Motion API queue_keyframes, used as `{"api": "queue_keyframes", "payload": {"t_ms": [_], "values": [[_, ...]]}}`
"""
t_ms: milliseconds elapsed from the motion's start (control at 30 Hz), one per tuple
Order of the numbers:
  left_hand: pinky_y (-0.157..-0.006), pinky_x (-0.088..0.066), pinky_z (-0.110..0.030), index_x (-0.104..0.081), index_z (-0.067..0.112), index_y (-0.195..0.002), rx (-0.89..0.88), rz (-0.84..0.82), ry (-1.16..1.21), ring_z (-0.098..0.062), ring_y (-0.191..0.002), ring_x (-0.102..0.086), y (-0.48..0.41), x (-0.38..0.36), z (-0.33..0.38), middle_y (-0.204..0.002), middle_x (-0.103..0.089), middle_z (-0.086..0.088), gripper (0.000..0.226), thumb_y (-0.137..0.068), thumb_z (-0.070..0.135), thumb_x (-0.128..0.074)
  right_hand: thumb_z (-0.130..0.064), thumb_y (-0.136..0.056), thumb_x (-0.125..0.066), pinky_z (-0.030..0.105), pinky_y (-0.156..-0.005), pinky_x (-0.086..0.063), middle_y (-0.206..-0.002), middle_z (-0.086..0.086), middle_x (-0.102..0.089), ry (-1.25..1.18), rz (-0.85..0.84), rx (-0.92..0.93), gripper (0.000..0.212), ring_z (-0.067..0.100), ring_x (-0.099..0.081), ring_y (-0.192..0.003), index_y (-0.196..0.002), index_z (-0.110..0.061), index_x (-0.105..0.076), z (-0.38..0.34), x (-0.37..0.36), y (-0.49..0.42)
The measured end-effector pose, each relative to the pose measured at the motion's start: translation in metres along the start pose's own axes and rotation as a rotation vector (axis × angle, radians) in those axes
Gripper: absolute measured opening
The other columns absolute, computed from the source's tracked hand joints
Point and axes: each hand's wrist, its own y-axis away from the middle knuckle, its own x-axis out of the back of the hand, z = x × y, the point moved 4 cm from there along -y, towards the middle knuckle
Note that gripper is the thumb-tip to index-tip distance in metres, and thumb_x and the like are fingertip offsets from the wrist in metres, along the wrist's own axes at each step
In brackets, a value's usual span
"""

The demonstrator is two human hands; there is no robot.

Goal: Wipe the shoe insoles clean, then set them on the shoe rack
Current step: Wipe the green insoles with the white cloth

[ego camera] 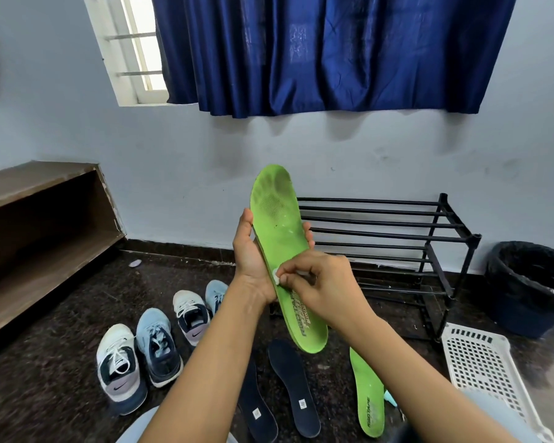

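Left hand [250,254] holds the green insole [282,225] up in the air, in front of the shoe rack. Thumb lies on its left edge, and the fingertips [309,235] wrap round from behind onto the right edge. Firm wrap grip at mid-length.

Insole is toe up, heel down, leaning a bit left at the top, with the printed top face towards the camera. Dark scuffing on the forefoot, lettering near the heel.

Right hand [317,282] pinches a small white wipe [276,278] between thumb and fingertips, pressed on the insole's left edge just below the left palm. Narrow pinch, other fingers curled.

On the floor, near edge:
- second green insole [367,398], flat, right of centre
- two dark navy insoles [256,401] [293,388], side by side just left of it, each with a white label at the heel
- small teal object [390,399] beside the green one, can't tell what it is

Black tube shoe rack [397,238] stands against the far wall, right of centre. Four sneakers [157,343] sit in a row on the floor to the left, white and light blue alternating. White perforated plastic basket [480,372] sits at the right edge, with a black lined bin [531,282] behind it. Wooden shelf unit [39,225] along the left wall.
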Motion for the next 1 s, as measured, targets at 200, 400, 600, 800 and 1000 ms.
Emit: {"api": "queue_keyframes", "payload": {"t_ms": [200,400,600,800,1000], "values": [[-0.089,-0.046,-0.042,-0.049,-0.005,-0.136,-0.047,-0.038,0.038,-0.034,-0.093,-0.057,0.000,-0.001,0.002,-0.108,-0.060,-0.024,0.095,-0.082,0.073,-0.037,-0.008,-0.073,-0.068,0.009,-0.073,-0.044,-0.077,-0.005,-0.070,0.053,0.013,0.072,0.012,0.004,-0.061,-0.077,-0.078,-0.016,-0.075,-0.005,0.003,0.003],[-0.073,-0.058,-0.032,-0.066,0.002,-0.106,-0.029,-0.001,-0.125,-0.027,-0.081,-0.068,0.003,-0.006,-0.021,-0.095,-0.066,-0.018,0.074,-0.090,0.066,-0.032,-0.010,-0.072,-0.067,0.014,-0.071,-0.047,-0.075,-0.002,-0.069,0.065,0.214,0.037,0.011,0.007,-0.061,-0.071,-0.077,-0.015,-0.075,0.009,0.015,-0.016],[-0.081,-0.056,-0.034,-0.060,-0.002,-0.123,-0.007,0.004,-0.129,-0.030,-0.095,-0.064,0.004,-0.005,-0.014,-0.117,-0.061,-0.024,0.084,-0.089,0.068,-0.028,0.001,-0.072,-0.070,0.018,-0.074,-0.047,-0.075,-0.001,-0.069,0.059,0.260,0.044,0.014,0.008,-0.061,-0.073,-0.076,-0.011,-0.074,0.008,0.006,-0.014],[-0.087,-0.051,-0.039,-0.064,0.001,-0.116,-0.011,0.043,-0.093,-0.032,-0.095,-0.064,0.003,0.008,-0.005,-0.116,-0.061,-0.025,0.086,-0.085,0.074,-0.030,0.001,-0.072,-0.071,0.012,-0.075,-0.046,-0.077,-0.005,-0.070,0.070,0.096,0.054,0.015,0.007,-0.060,-0.079,-0.076,-0.012,-0.074,0.008,-0.003,-0.005],[-0.088,-0.047,-0.042,-0.061,-0.005,-0.118,-0.030,-0.004,-0.030,-0.032,-0.090,-0.060,0.006,0.010,-0.004,-0.112,-0.060,-0.024,0.090,-0.084,0.074,-0.032,-0.002,-0.074,-0.070,0.009,-0.076,-0.044,-0.079,-0.007,-0.069,0.050,0.008,0.047,0.016,0.004,-0.060,-0.076,-0.078,-0.016,-0.075,0.008,-0.004,0.004]]}}
